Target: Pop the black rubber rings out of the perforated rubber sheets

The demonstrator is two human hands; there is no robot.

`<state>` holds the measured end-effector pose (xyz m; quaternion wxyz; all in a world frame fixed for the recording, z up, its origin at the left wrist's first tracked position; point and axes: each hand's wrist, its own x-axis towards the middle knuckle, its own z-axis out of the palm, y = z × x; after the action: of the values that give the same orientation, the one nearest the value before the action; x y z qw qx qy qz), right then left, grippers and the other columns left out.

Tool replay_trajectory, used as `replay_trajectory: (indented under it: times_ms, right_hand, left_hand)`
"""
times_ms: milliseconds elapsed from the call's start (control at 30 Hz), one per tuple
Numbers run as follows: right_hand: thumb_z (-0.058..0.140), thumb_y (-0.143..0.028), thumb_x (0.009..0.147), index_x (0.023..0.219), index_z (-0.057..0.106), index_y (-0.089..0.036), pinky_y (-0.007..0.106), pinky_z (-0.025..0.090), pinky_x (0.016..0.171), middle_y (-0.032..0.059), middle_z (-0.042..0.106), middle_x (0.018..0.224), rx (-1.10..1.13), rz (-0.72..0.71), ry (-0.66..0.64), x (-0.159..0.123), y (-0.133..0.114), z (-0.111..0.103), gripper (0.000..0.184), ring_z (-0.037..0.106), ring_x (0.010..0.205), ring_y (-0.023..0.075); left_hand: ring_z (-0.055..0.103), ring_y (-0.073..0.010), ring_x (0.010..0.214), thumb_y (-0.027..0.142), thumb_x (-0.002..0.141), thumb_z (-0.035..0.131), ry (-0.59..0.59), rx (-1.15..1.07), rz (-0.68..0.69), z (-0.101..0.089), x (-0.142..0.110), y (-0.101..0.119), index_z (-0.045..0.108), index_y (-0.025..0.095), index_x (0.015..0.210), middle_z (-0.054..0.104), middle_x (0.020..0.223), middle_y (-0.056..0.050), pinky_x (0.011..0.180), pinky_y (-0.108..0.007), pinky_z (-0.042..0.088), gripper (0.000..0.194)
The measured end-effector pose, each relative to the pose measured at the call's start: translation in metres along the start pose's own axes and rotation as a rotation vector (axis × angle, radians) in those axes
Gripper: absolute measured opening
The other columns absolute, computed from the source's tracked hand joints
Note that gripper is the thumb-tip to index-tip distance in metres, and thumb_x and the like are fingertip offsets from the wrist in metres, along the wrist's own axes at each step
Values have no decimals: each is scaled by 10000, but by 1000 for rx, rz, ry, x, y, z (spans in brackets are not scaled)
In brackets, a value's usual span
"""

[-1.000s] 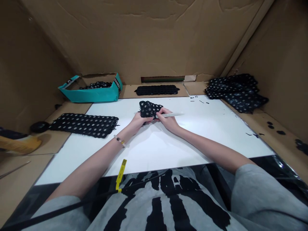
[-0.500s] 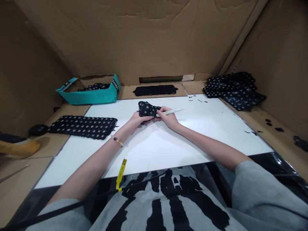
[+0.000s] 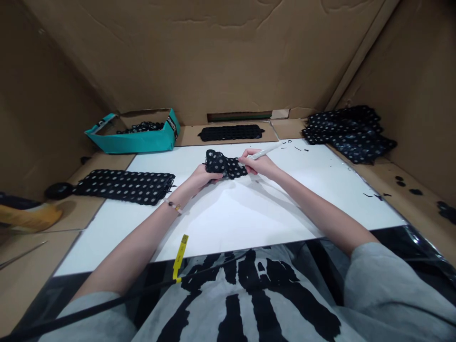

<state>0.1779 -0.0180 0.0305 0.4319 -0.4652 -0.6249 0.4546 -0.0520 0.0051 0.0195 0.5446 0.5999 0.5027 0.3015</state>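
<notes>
A small piece of black fabric with white dots (image 3: 224, 165) is held above the white board (image 3: 231, 213) between both hands. My left hand (image 3: 201, 178) is closed on its left end, fingers curled under it. My right hand (image 3: 261, 165) pinches its right end and also holds a thin white pen-like tool (image 3: 268, 150), which points up and to the right.
A stack of dotted black fabric (image 3: 124, 185) lies at the left of the board, and a larger pile (image 3: 349, 133) lies at the back right. A teal box (image 3: 137, 138) with dark pieces stands at the back left, a black strip (image 3: 231, 132) behind the board. Cardboard walls enclose the space.
The fabric has been stretched out to the right between the hands. My right hand moved right and a little away, and the white tool now tilts more steeply upward.
</notes>
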Motion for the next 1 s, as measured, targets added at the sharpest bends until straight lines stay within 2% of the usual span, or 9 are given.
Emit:
replay_trajectory:
  times_ms: [67,133,200,300,433,667,1000]
  right_hand:
    - [728,-352,756,731,600,-168,165,379,417,-28,595,533,39,-5,38,-1,2,7,226,486,432,63]
    - [745,-325,734,753,644,-153,170,441,474,-6,630,601,77,46,-5,-2,5,18,200,547,508,77]
    - [734,-304,740,749,657,-146,178,474,499,14,659,648,111,112,-43,-3,9,27,176,569,533,81]
    - [699,-218,751,803,665,-148,184,496,503,30,696,687,162,188,-16,-2,12,35,94,582,523,82]
    - [687,-146,732,789,674,-146,194,534,548,47,716,700,188,218,12,-1,15,33,59,633,568,103]
    - [697,-142,725,778,721,-144,208,566,613,45,722,696,220,229,-9,-4,12,30,59,655,601,115]
    - [697,-134,724,773,727,-122,202,562,610,53,716,682,281,230,-4,-6,8,31,58,648,588,108]
  left_hand:
    - [493,-119,545,292,544,815,-17,36,32,0,1,-2,586,145,652,598,596,-10,497,-243,341,293]
    - [493,-120,558,310,545,822,-21,80,54,0,1,-4,593,144,672,591,604,1,515,-246,354,310]
    - [491,-119,568,307,527,833,-2,99,68,0,2,-6,598,144,695,586,617,13,528,-247,367,332]
    - [494,-121,576,291,495,839,28,77,71,2,3,-7,597,147,712,587,632,19,537,-251,384,356]
    - [495,-127,570,276,493,830,32,41,57,4,1,-5,579,154,682,580,607,14,533,-255,383,337]
    - [488,-127,558,266,512,827,22,6,51,3,3,-8,573,161,671,582,595,7,530,-259,377,317]
    - [494,-129,561,273,510,836,37,16,22,3,5,-9,585,150,666,588,591,5,535,-261,372,321]
